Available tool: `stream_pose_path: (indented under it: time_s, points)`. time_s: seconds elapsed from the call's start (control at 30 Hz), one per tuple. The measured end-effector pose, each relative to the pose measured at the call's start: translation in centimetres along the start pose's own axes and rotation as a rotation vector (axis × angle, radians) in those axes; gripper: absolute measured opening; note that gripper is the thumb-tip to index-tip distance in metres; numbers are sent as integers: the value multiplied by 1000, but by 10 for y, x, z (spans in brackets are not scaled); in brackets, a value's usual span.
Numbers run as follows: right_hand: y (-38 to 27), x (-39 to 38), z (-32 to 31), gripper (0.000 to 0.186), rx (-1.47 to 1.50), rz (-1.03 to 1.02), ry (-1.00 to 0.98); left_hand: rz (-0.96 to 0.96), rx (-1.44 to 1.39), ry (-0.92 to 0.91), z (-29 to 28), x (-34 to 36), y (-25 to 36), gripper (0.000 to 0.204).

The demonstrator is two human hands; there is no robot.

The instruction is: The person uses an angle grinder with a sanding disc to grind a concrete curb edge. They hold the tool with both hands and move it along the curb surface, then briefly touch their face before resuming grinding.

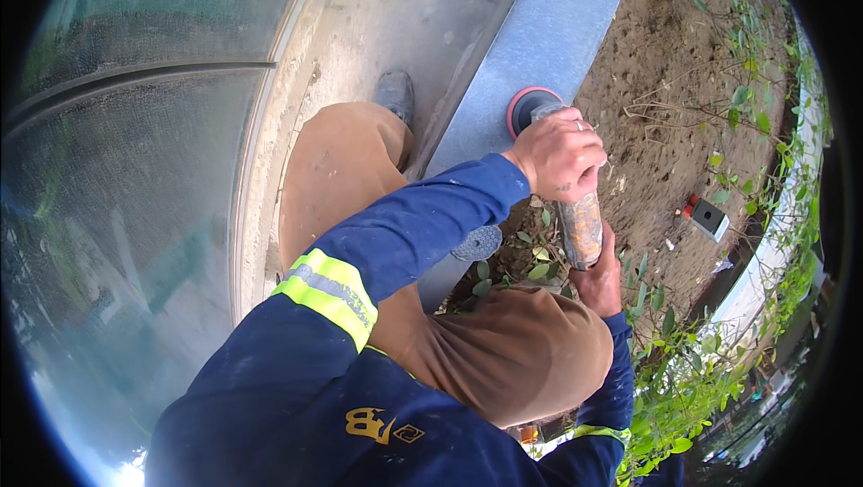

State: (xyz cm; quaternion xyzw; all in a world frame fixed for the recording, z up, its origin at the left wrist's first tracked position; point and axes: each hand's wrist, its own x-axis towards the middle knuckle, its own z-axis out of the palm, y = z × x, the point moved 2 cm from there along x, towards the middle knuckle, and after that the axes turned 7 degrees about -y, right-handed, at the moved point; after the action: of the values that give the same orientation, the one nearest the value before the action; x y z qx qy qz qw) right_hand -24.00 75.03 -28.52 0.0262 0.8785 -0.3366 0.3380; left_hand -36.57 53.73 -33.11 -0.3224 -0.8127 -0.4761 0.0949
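An angle grinder (582,222) with a worn, dirty body is held in both of my hands. My left hand (559,152), a ring on one finger, is closed over its front end near the head. My right hand (600,277) wraps round the rear end of the body; some of its fingers are hidden. The grinder's round black pad with a red rim (513,113) lies on the smooth grey-blue stone ledge (548,15). Close to my knee, a separate round, patterned grey disc (478,243) rests on the ledge.
Dusty glass panels (135,181) stand at the left. My shoe (395,96) is on the grey paving (431,1). Bare soil (665,118) with thin twigs borders the ledge at right, where a small grey-and-red box (707,217) lies. Leafy plants (683,397) grow beside my right arm.
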Motion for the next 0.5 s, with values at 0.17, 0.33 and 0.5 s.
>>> stream_pose_path:
  time_s: [0.17, 0.33, 0.5]
  points:
    - [-3, 12, -9, 86, -27, -72, 46, 26, 37, 3, 3, 20, -12, 7]
    - [-10, 24, -6, 87, 36, -29, -53, -4, 78, -28, -16, 7, -22, 6]
    - [8, 4, 2, 86, -8, -18, -27, 3, 55, 17, -4, -8, -2, 7]
